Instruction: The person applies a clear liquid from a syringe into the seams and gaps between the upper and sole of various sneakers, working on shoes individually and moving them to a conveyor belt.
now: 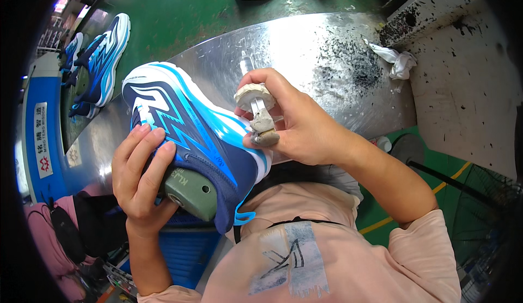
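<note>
A navy, white and light-blue running shoe (pixel 204 134) lies tilted in front of me, toe away to the left, heel toward my body. A dark green shoe last (pixel 190 194) sticks out of its opening. My left hand (pixel 139 175) grips the shoe by its upper and the last, fingers over the lacing side. In my right hand (pixel 294 123) is a syringe (pixel 256 97) crusted with dried whitish matter. Its barrel points away from me, and my thumb is at the plunger end. The syringe is beside the shoe's sole edge near the heel. Its tip is not touching the shoe.
Below lies a metal tabletop (pixel 305 41) with black flaking marks. A crumpled white cloth (pixel 400 63) rests at its right end against a stained panel (pixel 463 85). More similar shoes (pixel 106 58) stand on the green surface (pixel 174 9) at left and far side.
</note>
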Motion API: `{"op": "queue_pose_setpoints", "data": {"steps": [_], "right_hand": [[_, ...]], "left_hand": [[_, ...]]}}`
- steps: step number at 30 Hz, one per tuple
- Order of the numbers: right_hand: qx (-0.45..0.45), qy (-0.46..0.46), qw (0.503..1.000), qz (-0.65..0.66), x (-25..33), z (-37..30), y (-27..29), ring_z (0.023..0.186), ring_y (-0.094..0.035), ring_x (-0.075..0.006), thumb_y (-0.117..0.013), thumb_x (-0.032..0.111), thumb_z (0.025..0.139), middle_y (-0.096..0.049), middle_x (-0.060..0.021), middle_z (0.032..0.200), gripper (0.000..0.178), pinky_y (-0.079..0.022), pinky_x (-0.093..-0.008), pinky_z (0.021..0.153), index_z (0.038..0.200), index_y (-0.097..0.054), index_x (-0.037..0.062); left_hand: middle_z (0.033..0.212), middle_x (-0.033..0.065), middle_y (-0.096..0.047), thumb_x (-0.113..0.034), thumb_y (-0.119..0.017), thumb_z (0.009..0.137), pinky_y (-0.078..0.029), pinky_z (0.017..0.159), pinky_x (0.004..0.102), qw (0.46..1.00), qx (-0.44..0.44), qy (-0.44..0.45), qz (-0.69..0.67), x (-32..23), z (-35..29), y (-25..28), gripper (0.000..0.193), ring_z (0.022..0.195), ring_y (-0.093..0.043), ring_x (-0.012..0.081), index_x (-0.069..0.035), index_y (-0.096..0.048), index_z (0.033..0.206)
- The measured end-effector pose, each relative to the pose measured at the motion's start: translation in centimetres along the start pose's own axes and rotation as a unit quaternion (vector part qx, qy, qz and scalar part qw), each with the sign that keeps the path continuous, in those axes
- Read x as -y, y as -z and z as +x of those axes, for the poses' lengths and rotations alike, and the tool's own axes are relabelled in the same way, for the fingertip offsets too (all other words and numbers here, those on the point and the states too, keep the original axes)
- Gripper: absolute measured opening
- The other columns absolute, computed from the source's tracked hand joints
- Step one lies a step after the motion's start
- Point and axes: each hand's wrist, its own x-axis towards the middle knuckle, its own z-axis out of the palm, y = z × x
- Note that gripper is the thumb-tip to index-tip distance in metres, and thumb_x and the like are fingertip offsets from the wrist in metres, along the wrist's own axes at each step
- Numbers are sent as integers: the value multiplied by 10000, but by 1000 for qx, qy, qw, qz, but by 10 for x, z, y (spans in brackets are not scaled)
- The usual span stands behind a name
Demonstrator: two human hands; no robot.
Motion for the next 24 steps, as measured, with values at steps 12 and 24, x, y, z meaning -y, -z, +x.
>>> {"op": "queue_pose_setpoints", "data": {"steps": [12,24], "right_hand": [[2,47,987,-155,-2,2,4,889,-585,-105,-702,89,852,-611,-72,1042,537,-509,-274,779,1282,-381,120],[-21,55,995,-75,-8,-4,3,925,-598,-106,-695,60,852,-589,-68,1053,527,-514,-257,795,1272,-380,107]], "left_hand": [[1143,155,-642,-53,-730,582,-469,954,475,1000,-5,6,23,-7,6,-1,501,1092,-590,377,-6,-661,1077],[1154,159,-634,-32,-708,561,-453,974,477,999,5,16,38,-11,8,0,527,1096,-588,379,2,-646,1083]]}}
